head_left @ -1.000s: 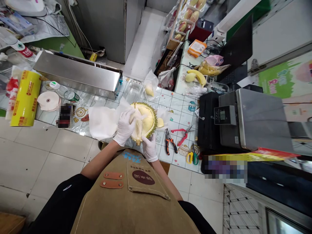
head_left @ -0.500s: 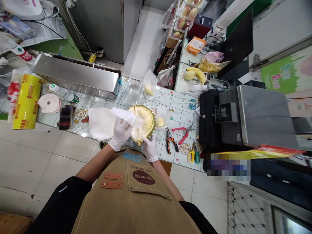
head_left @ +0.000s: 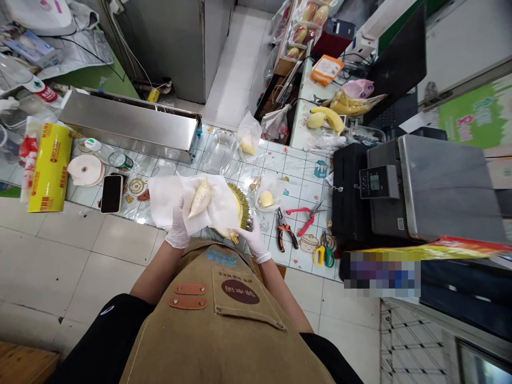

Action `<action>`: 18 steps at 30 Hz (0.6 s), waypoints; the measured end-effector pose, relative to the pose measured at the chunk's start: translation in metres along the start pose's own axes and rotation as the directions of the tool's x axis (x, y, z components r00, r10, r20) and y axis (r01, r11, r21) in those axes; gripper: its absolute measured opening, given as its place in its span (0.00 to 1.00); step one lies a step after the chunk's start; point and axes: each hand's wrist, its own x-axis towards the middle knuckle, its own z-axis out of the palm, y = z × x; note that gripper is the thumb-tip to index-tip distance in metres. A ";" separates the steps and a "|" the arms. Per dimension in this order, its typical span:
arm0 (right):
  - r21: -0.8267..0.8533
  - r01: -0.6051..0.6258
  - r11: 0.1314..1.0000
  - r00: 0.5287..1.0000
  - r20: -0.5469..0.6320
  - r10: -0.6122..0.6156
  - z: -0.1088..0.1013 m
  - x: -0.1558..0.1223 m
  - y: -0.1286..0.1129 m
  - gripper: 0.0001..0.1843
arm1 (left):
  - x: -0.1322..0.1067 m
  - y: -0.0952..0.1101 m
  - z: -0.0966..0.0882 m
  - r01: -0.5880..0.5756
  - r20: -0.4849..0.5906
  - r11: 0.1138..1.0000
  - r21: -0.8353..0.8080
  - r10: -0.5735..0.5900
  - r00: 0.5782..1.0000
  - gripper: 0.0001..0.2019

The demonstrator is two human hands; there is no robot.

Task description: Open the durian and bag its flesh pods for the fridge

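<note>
White-gloved left hand (head_left: 178,228) holds paper (head_left: 222,201) by its left edge; most fingers hidden beneath, closure I cannot tell. Pale fruit piece (head_left: 200,199) lies on that paper, just right of this nearer hand, long axis slanting away from the apron (head_left: 224,330). Right hand (head_left: 253,238), partly curled, grips durian (head_left: 242,205) at near right rim.
</note>
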 end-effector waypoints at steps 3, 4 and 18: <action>-0.069 -0.029 0.997 0.999 0.019 0.031 -0.003 0.006 -0.011 0.42 | -0.005 0.001 0.010 0.085 0.035 0.992 -0.097 -0.082 0.996 0.44; -0.085 -0.038 0.996 0.999 0.023 0.040 -0.005 0.007 -0.014 0.42 | -0.007 0.001 0.012 0.098 0.040 0.989 -0.108 -0.094 0.995 0.43; -0.454 0.497 0.739 0.859 0.138 -0.493 0.070 -0.057 -0.130 0.24 | -0.011 -0.021 0.031 0.131 0.142 0.974 -0.184 -0.105 0.984 0.42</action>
